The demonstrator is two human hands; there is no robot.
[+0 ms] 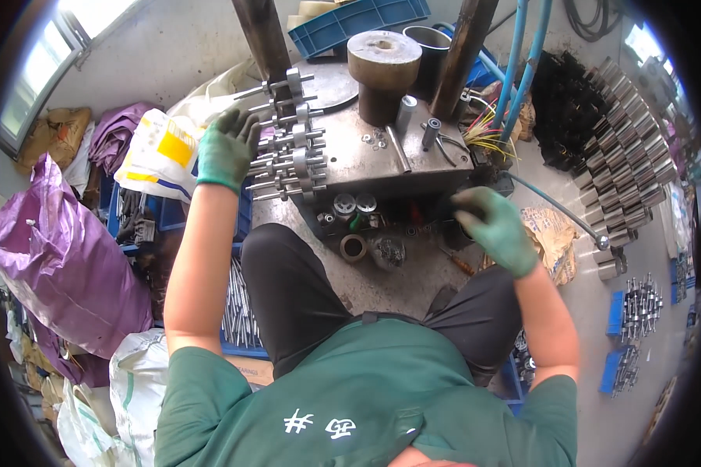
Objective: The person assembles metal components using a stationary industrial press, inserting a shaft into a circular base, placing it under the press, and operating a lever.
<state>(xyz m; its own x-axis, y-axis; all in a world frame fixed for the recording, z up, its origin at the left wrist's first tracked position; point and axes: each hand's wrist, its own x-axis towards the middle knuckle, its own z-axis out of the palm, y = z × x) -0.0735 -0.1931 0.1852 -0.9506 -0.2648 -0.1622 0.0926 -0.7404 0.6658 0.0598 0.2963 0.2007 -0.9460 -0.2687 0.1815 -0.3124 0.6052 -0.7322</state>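
Observation:
My left hand (227, 152), in a green glove, is raised at the left end of the metal press table (350, 156). Its fingers are apart and hold nothing that I can see. Right beside it is a stack of metal shafts with round collars (300, 152), piled along the table's left edge. My right hand (500, 232), also gloved, hovers in front of the table's right corner. Its fingers bend inward and blur into the dark background, so whether they hold anything is unclear. On the table are a steel rod (398, 148), a grey cylinder (406, 115), a small bushing (431, 134) and pliers (450, 149).
A thick round press block (384, 62) stands between two steel posts. Hoses (528, 70) and loose wires hang at the right. Stacked metal sleeves (627, 156) line the right side. Purple sacks (70, 265) and a blue bin of rods (241, 311) lie left.

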